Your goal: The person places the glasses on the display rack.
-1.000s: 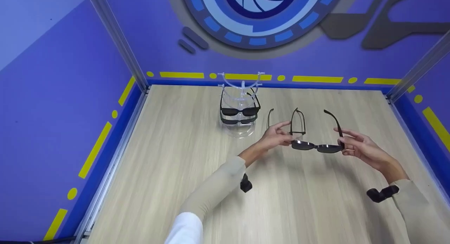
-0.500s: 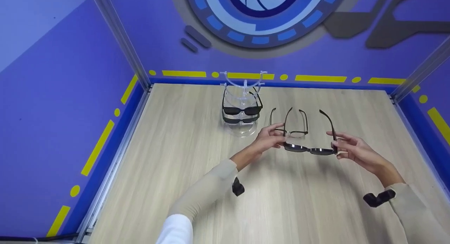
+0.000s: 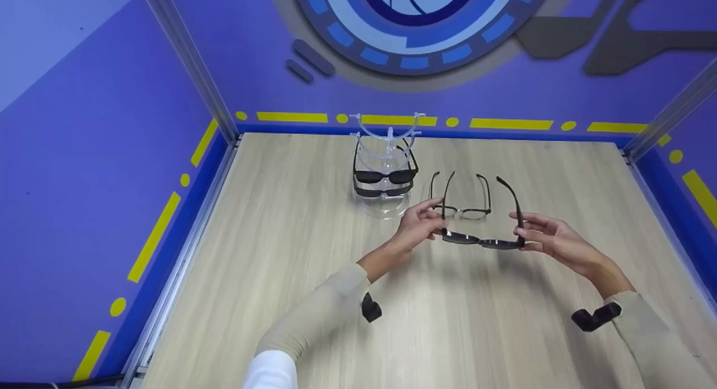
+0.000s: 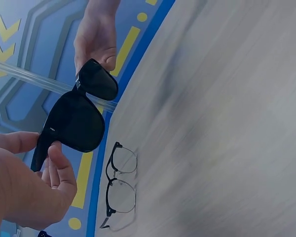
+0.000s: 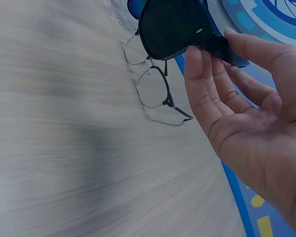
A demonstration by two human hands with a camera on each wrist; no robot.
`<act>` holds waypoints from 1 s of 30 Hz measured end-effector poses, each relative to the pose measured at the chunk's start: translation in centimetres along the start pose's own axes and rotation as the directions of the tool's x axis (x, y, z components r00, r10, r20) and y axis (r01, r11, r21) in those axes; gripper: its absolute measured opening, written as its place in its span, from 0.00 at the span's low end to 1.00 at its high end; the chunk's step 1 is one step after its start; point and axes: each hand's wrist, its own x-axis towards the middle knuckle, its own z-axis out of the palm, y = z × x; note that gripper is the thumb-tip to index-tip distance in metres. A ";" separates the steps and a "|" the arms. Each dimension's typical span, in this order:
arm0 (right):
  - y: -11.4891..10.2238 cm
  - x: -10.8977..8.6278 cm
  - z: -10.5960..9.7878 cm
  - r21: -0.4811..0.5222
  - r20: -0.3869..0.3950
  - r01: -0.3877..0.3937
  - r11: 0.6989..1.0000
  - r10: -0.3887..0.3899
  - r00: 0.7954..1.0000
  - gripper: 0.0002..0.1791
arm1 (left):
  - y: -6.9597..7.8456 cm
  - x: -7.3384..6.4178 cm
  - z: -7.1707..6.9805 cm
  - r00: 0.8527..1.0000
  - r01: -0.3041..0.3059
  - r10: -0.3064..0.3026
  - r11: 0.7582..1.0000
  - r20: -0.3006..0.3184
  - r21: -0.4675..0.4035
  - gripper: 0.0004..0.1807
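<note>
Black sunglasses [image 3: 460,239] are held above the table between both hands, their temples unfolded and pointing away toward the back wall. My left hand [image 3: 415,227] pinches the left hinge end of the frame. At the opposite hinge end my right hand [image 3: 554,240] grips the frame between thumb and fingers. In the left wrist view the dark lenses [image 4: 79,121] show from the front, tilted. Behind the sunglasses, clear-lensed eyeglasses [image 3: 473,213] with a dark upper rim lie on the table with temples unfolded. The right wrist view also shows those eyeglasses [image 5: 153,88] beyond the fingers.
Left of the eyeglasses stands a clear plastic display stand [image 3: 389,148] with two pairs of dark sunglasses [image 3: 385,177] on its lower tiers. Its upper arms hold nothing. Blue printed walls [image 3: 185,97] enclose the wooden table [image 3: 280,221] at the back and sides.
Both hands have carried the sunglasses to the left and slightly toward the person. The eyeglasses behind have come more fully into sight. The stand stays put.
</note>
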 end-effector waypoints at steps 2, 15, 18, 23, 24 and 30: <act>-0.2 0.1 0.2 -0.009 -0.005 0.008 1.000 -0.008 1.000 0.21 | 0.0 -0.2 -0.3 1.000 -0.003 0.002 1.000 -0.006 -0.012 0.31; 0.2 1.2 2.3 -0.062 -0.040 -0.041 0.997 0.039 0.998 0.31 | -1.5 -1.5 -3.4 0.998 -0.015 0.013 0.999 0.066 0.035 0.33; 0.7 1.5 3.1 -0.045 -0.023 -0.047 0.998 0.046 0.999 0.30 | -2.4 -2.0 -4.3 0.998 -0.010 0.008 0.999 0.067 0.038 0.34; 1.4 1.8 3.9 -0.003 0.016 -0.050 0.999 0.050 0.999 0.29 | -3.4 -2.9 -5.4 0.996 0.006 -0.008 1.000 0.090 0.029 0.36; 1.5 1.8 4.0 0.000 0.024 -0.048 0.999 0.048 0.999 0.30 | -3.5 -3.1 -5.6 0.996 0.008 -0.010 1.000 0.092 0.027 0.36; 1.1 2.2 4.9 0.016 0.066 -0.034 0.999 0.033 0.997 0.34 | -3.4 -4.0 -6.7 0.996 0.012 -0.012 1.000 0.088 0.004 0.35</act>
